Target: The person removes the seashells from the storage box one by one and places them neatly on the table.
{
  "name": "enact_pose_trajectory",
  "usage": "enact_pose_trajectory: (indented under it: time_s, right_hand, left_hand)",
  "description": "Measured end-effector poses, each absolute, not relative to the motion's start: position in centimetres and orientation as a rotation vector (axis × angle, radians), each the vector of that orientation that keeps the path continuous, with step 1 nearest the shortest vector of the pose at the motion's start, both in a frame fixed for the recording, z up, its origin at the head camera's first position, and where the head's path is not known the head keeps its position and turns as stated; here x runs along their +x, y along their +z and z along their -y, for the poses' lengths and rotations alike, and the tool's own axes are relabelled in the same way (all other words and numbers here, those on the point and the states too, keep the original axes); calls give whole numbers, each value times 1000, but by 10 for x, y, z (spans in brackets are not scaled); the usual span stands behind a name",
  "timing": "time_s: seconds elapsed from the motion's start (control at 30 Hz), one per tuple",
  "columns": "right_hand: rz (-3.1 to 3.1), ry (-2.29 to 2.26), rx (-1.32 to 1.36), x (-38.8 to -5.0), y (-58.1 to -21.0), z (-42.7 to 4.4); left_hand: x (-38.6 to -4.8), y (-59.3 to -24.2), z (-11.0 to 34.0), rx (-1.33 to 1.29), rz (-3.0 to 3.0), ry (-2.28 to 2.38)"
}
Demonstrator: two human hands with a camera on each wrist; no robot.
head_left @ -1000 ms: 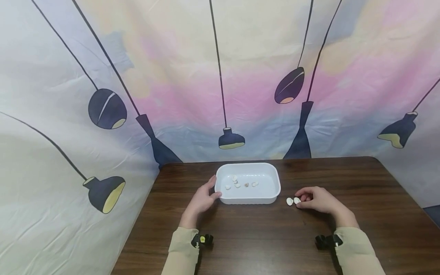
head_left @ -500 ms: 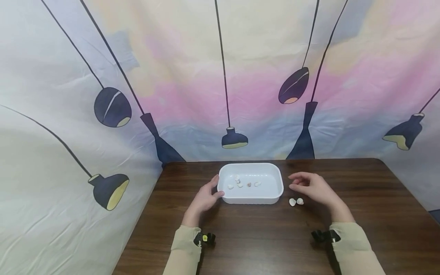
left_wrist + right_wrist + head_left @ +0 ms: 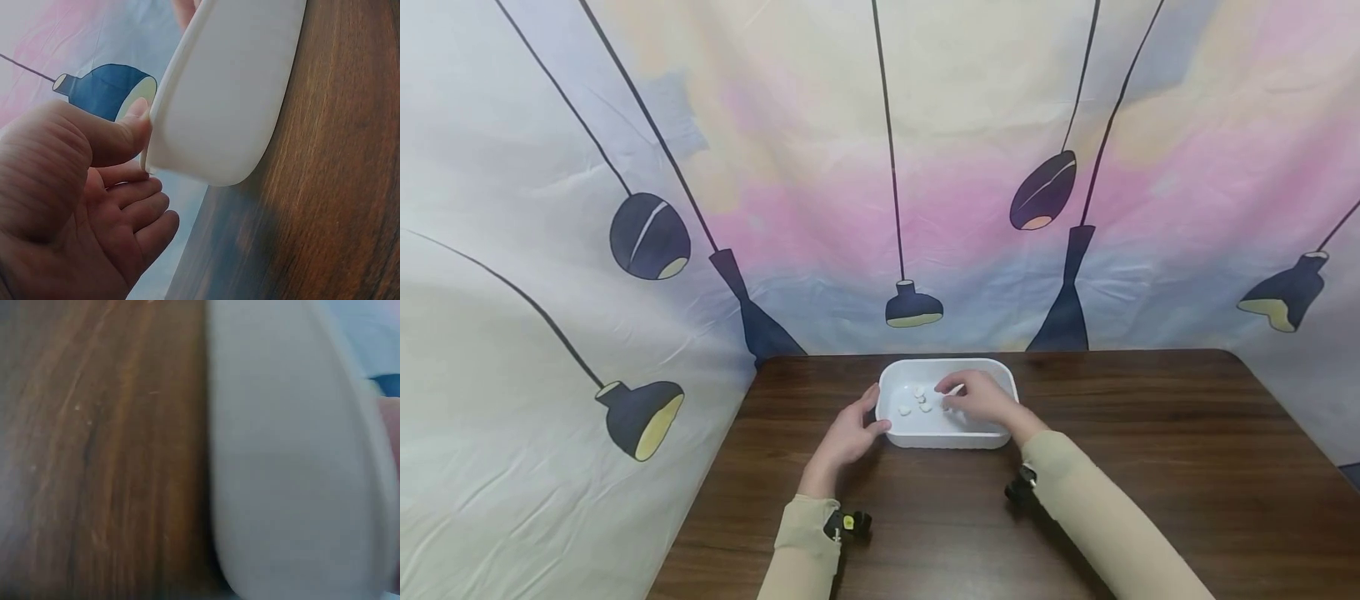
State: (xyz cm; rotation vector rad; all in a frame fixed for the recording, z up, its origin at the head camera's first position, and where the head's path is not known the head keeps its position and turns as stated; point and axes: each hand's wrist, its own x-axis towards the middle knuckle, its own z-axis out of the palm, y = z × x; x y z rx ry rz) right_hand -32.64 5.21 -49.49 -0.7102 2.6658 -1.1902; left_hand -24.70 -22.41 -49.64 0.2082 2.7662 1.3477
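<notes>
Gripping the left end of a white tray (image 3: 943,440) with the left hand (image 3: 848,431), pressing the thumb at the near left corner of the rim and setting the index finger against the end wall. Loosely bending the other fingers just beside that wall. Steadying the tray on a brown wood-grained table (image 3: 925,525), near its far edge, in front of a printed cloth (image 3: 820,167) patterned with dark hanging lamps.

Reaching into the tray from the right with the right hand (image 3: 981,396), passing the wrist over the near right corner. Bending fingers and thumb down over the tray's middle, just right of several small white pieces (image 3: 905,410). Cannot tell from these views whether pinching a piece or holding nothing.

Having the visible pieces lying on the tray floor in its left half, three close together and one apart, nearer the left hand.

Wearing light beige sleeves (image 3: 1067,487) on both arms, with a small black device (image 3: 847,523) at each wrist.
</notes>
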Motion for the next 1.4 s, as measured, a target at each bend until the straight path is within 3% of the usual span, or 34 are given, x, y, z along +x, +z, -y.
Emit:
enact_pose_trajectory:
  time_s: [0.37,1.4]
  right_hand:
    - [-2790,-1015,-859,-342,-508,-4]
    - [-2817,-800,-843,-341,-513,1]
  left_hand:
    - [-248,-498,226,191,-2746,1348]
    - [-247,-498,225,213,-2770,1323]
